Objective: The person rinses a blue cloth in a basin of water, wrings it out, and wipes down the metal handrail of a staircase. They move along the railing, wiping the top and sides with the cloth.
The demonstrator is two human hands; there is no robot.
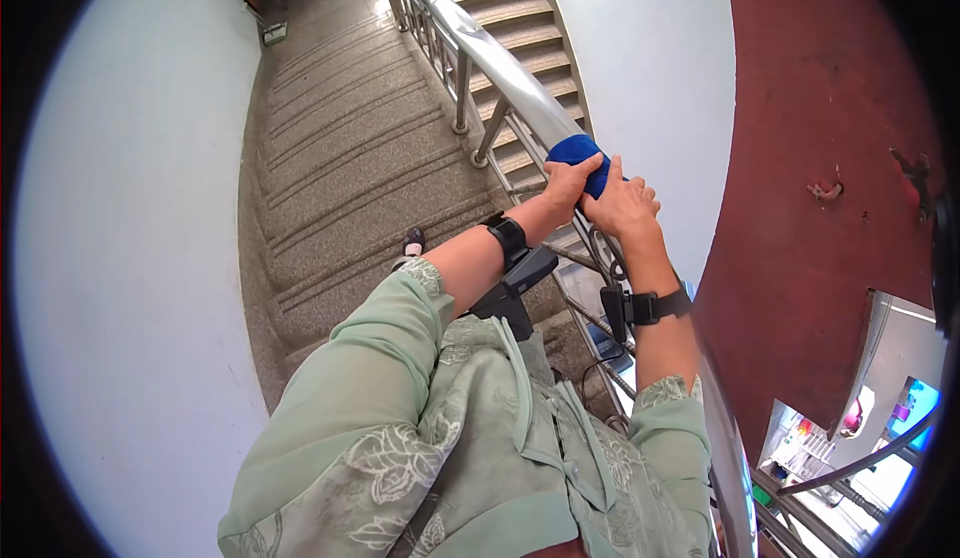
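Note:
A blue cloth [577, 148] is draped round the shiny metal handrail [480, 43] of a staircase. My left hand [572, 180] is closed on the cloth from the left side, its thumb lying across the top. Just beside it, my right hand [625, 206] grips the cloth and rail from the right, with its fingers over the far side. The undersides of the cloth and the rail are hidden by my hands. Black straps circle both wrists, and the right one carries a small black device [615, 313].
Stone steps [340, 148] descend ahead on the left beside a white wall [150, 208]. Metal balusters [463, 88] stand below the rail, with another flight of steps [520, 33] beyond. A dark red wall surface [820, 88] is at the right. My shoe [413, 238] shows on a step.

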